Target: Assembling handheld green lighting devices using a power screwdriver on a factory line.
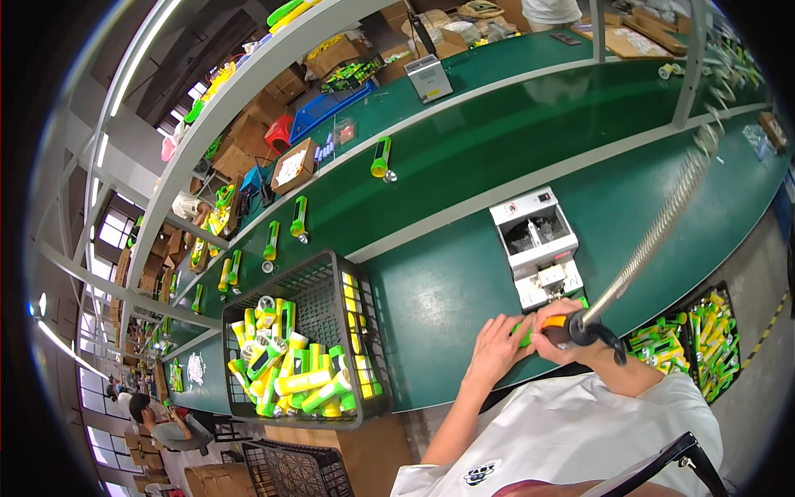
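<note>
At the table's front edge, my left hand (497,348) is closed around a green flashlight (522,333), most of it hidden by the fingers. Close beside it, my right hand (559,335) wraps round an orange and black power screwdriver (573,328), seen nearly end-on, so its tip is out of sight. A coiled metallic cord (658,228) runs from the tool up to the far right. Just beyond both hands stands a white screw feeder (537,247) with a tray of small screws. A bit of green shows beside its front end.
Left of me stands a black crate (364,414) heaped with yellow-green flashlights (302,381). More flashlights fill crates (714,344) at the lower right. Single flashlights (381,157) stand along the green belt behind a pale rail (464,214). Metal shelf posts (689,74) rise there.
</note>
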Action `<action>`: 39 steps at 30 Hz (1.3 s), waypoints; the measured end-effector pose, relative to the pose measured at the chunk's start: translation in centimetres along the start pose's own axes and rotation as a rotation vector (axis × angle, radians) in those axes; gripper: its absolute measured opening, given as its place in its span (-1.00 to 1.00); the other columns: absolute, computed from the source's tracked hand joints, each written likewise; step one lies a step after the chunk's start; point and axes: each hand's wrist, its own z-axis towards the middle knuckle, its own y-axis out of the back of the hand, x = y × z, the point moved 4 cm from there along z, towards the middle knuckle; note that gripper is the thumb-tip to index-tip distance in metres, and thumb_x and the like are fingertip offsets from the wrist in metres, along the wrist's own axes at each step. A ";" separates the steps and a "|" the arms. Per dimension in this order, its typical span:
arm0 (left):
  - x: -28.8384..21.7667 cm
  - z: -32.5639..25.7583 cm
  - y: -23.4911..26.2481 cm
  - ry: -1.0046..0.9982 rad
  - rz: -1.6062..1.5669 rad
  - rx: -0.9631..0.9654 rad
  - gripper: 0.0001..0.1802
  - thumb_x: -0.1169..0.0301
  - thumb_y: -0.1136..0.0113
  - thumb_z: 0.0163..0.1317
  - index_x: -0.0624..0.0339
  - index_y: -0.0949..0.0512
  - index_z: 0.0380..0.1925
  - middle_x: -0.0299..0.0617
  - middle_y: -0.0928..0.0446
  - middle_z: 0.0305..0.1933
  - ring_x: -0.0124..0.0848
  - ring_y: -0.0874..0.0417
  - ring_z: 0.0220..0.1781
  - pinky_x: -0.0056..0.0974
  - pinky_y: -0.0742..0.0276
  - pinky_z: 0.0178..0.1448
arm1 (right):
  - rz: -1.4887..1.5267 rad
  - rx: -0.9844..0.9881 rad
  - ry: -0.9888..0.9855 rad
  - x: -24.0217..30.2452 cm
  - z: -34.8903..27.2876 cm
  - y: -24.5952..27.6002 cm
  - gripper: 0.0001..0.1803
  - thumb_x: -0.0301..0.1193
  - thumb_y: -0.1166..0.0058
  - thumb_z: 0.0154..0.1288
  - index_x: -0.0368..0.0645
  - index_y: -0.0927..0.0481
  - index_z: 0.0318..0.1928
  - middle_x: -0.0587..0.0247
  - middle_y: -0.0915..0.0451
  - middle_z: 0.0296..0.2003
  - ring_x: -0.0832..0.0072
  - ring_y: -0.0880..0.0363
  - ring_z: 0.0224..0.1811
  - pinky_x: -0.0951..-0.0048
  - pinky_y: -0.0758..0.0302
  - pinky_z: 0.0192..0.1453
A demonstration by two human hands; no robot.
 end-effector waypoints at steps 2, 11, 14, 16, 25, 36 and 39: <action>0.4 0.3 0.2 -0.038 0.027 0.011 -0.43 0.25 -0.48 0.07 0.13 -0.62 0.12 -0.23 -0.61 0.00 -0.22 -0.59 -0.01 -0.14 -0.53 0.04 | -0.075 0.023 0.011 -0.2 0.0 0.2 -0.75 -0.42 -0.39 0.10 -0.06 -0.57 -0.25 0.33 -0.68 -0.42 0.45 -0.67 -0.43 0.42 -0.56 -0.26; 0.6 1.2 -0.2 -0.060 -0.029 0.036 -0.36 0.17 -0.44 0.15 0.16 -0.56 0.23 -0.24 -0.60 0.04 -0.25 -0.59 -0.02 -0.16 -0.58 0.03 | 0.240 0.011 -0.015 -2.4 -1.6 0.9 -0.69 -0.44 -0.43 0.11 -0.11 -0.59 -0.16 0.36 -0.70 -0.45 0.45 -0.69 -0.44 0.48 -0.52 -0.31; 0.4 0.9 0.9 -0.005 -0.072 0.047 -0.39 0.16 -0.43 0.18 0.18 -0.59 0.20 -0.21 -0.61 -0.02 -0.26 -0.61 -0.06 -0.15 -0.59 0.02 | 0.161 0.093 -0.219 -0.5 1.2 0.9 -0.64 -0.53 -0.38 0.14 -0.22 -0.60 -0.04 0.33 -0.72 -0.42 0.52 -0.69 -0.43 0.49 -0.58 -0.23; 0.6 0.6 2.3 0.068 -0.105 0.064 -0.44 0.16 -0.43 0.20 0.20 -0.63 0.16 -0.17 -0.63 -0.08 -0.24 -0.63 -0.09 -0.14 -0.60 0.02 | 0.490 0.131 -0.130 1.9 4.1 1.0 -0.65 -0.58 -0.24 0.22 -0.30 -0.55 0.03 0.22 -0.68 -0.47 0.44 -0.70 -0.43 0.44 -0.64 -0.24; 4.5 -5.2 13.4 0.728 -0.344 -0.007 -0.55 0.35 -0.44 0.16 0.26 -0.69 0.07 0.08 -0.70 -0.21 -0.11 -0.77 -0.24 -0.10 -0.66 -0.08 | 0.717 -0.254 -0.386 4.0 6.3 7.0 -0.67 -0.29 -0.35 0.38 -0.16 -0.48 -0.06 0.17 -0.55 -0.54 0.30 -0.58 -0.55 0.17 -0.61 -0.30; 6.0 -4.6 17.5 1.103 -0.947 0.091 -0.48 0.51 -0.34 0.18 0.33 -0.62 0.19 -0.19 -0.67 -0.24 -0.54 -0.69 -0.37 -0.38 -0.64 -0.28 | 0.227 -0.193 -0.567 4.2 -0.9 10.3 -0.77 -0.49 -0.25 0.28 -0.26 -0.57 -0.08 0.14 -0.63 -0.40 0.30 -0.66 -0.37 0.26 -0.63 -0.12; 5.8 -2.7 19.9 1.070 -0.926 0.077 -0.46 0.54 -0.34 0.18 0.33 -0.60 0.22 -0.21 -0.66 -0.22 -0.54 -0.69 -0.33 -0.38 -0.67 -0.22 | -0.130 -0.118 -0.673 5.6 -1.4 10.6 -0.80 -0.52 -0.24 0.28 -0.25 -0.61 -0.10 0.14 -0.69 -0.33 0.26 -0.73 -0.26 0.28 -0.64 -0.04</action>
